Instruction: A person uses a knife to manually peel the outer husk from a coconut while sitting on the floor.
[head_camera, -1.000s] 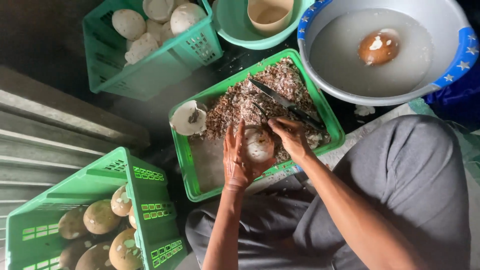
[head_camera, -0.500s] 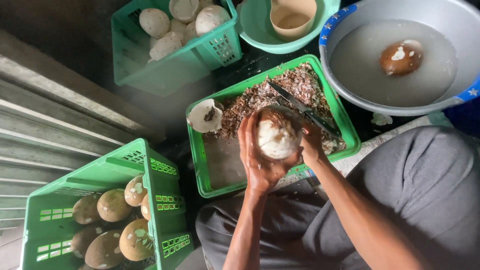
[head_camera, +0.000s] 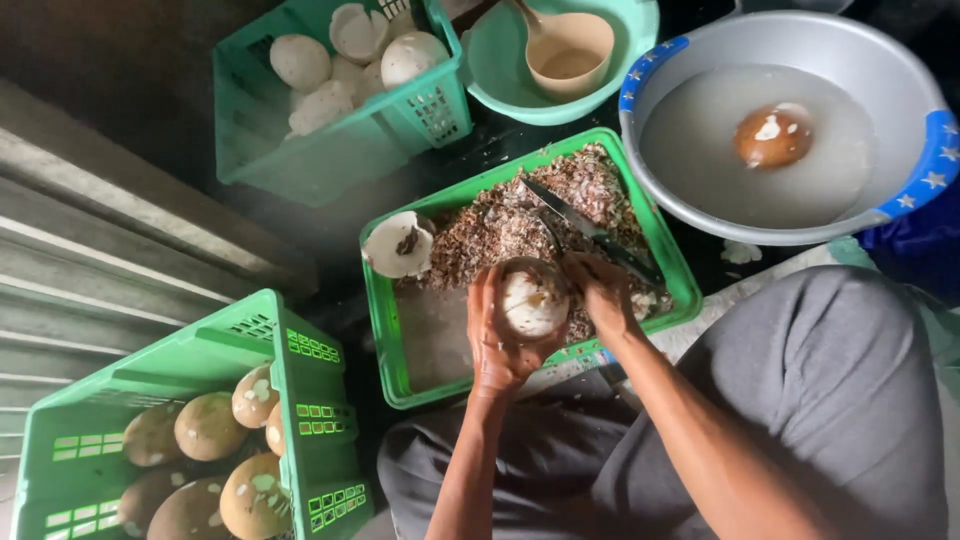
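Coconut (head_camera: 533, 302), mostly peeled to white with a brown patch left on it, sits in the left hand (head_camera: 497, 335) above the near half of the green tray (head_camera: 400, 375), which holds a heap of brown shavings (head_camera: 520, 220). The left hand's grip is closed around the coconut, palm cupping its underside and fingers wrapped up its left flank. The right hand (head_camera: 600, 290) is closed on a dark knife (head_camera: 590, 232), whose blade runs up and to the left across the shavings, away from the person. To peel well, I judge the cupping fingers should stay behind the cutting edge, strokes shallow, the coconut turned a little between cuts. The coconut is nearly round, so no clear long axis shows; its peeled white face points up toward the camera.
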